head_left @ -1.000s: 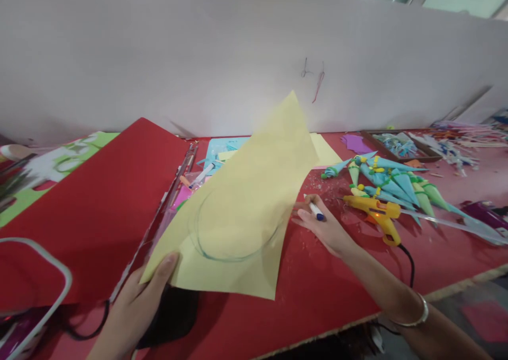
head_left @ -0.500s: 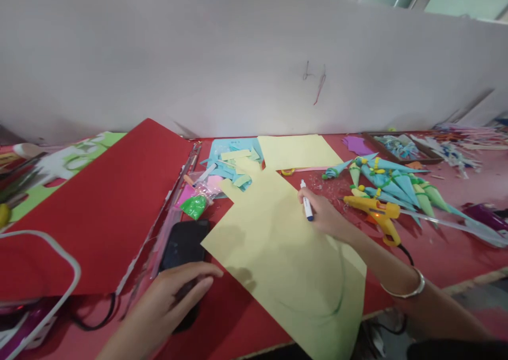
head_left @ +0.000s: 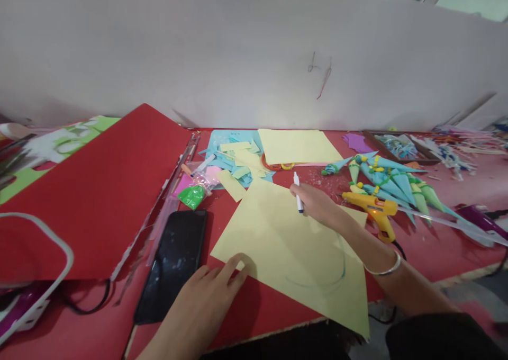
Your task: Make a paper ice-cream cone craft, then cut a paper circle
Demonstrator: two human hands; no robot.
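Observation:
My right hand [head_left: 317, 204] is closed around a white marker pen [head_left: 297, 190] with a dark blue end pointing down. It hovers over or rests on a large pale yellow sheet of paper [head_left: 278, 238]; contact is unclear. A faint curved dark line runs across the sheet's lower right part. At the sheet's left edge, my left hand [head_left: 206, 296] touches the paper with its fingertips, fingers bent and apart. Just left of that hand a black phone [head_left: 172, 264] lies on the red table [head_left: 254, 312].
Paper scraps [head_left: 234, 164] and a green packet [head_left: 191, 196] lie beyond the sheet. To the right are a yellow glue gun [head_left: 373, 206] and blue and green paper cones [head_left: 381, 177]. A big red board [head_left: 99, 190] covers the left. Another yellow sheet [head_left: 297, 145] lies behind.
My left hand has moved right, from over the phone to the sheet's edge. The yellow sheet has shifted towards me, away from the scraps. My right hand still holds the marker pen.

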